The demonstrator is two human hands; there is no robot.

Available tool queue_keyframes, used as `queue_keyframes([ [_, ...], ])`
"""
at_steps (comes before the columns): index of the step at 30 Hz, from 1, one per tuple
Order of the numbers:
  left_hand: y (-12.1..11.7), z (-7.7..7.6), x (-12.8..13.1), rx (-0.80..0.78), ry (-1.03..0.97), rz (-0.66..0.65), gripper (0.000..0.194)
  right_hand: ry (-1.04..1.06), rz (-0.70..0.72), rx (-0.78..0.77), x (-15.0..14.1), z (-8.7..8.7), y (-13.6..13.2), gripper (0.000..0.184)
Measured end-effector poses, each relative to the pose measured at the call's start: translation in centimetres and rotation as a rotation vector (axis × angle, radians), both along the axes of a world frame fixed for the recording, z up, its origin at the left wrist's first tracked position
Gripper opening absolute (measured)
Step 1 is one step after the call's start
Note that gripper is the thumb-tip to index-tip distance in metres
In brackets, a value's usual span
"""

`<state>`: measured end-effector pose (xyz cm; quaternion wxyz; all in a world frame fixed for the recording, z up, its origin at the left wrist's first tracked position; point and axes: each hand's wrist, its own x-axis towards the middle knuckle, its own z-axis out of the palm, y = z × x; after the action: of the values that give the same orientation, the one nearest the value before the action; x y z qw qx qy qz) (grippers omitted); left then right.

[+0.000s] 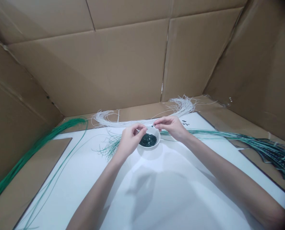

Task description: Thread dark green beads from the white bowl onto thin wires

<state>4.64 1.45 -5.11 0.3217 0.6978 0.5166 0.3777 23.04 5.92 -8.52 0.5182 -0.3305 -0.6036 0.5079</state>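
Note:
My left hand (pixel 130 138) is closed in a pinch on a thin pale cord (pixel 149 127) stretched between both hands. Across from it, my right hand (pixel 173 127) pinches the same cord, where a small dark bead (pixel 152 126) shows at the fingertips. Directly beneath the hands stands a white bowl (pixel 159 140), partly covered by the left fingers. Dark green beads (pixel 147 140) fill its bottom. Behind the right wrist runs a bundle of green cords (pixel 204 134), its frayed ends (pixel 111 145) fanned out left of the bowl.
White cords (pixel 183 107) curve along the back edge of the white table surface (pixel 85 179). A thick green cord bundle (pixel 34 156) lies at the left. Several loose dark beads (pixel 185 122) sit beyond my right hand. Beaded strands (pixel 276 156) lie far right. Cardboard walls (pixel 123 70) surround the table.

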Motion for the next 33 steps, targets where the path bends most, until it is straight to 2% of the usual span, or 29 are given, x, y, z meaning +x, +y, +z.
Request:
queue_keyframes([
  [5, 0.0, -0.2, 0.1, 0.007, 0.026, 0.048, 0.018, -0.026, 0.001, 0.005, 0.1, -0.1, 0.1, 0.015],
  [11, -0.4, -0.7, 0.6, 0.118, 0.081, 0.099, 0.017, -0.050, -0.061, -0.012, -0.4, -0.5, -0.3, 0.019],
  [14, -0.2, -2.0, 0.4, 0.133, 0.108, 0.101, 0.016, -0.115, -0.101, 0.002, -0.9, -1.4, -0.4, 0.019],
  [17, 0.7, -4.0, -0.2, 0.084, 0.042, 0.081, 0.016, -0.205, -0.145, 0.015, -1.5, -2.9, -0.3, 0.017],
  [22, 1.6, -6.3, -0.9, 0.063, -0.037, 0.015, 0.021, -0.167, -0.156, -0.078, -2.2, -4.8, -0.2, 0.020],
  [33, -2.0, -7.1, -0.6, 0.076, -0.036, 0.023, 0.021, -0.112, -0.196, -0.100, -1.8, -5.2, -4.5, 0.021],
])
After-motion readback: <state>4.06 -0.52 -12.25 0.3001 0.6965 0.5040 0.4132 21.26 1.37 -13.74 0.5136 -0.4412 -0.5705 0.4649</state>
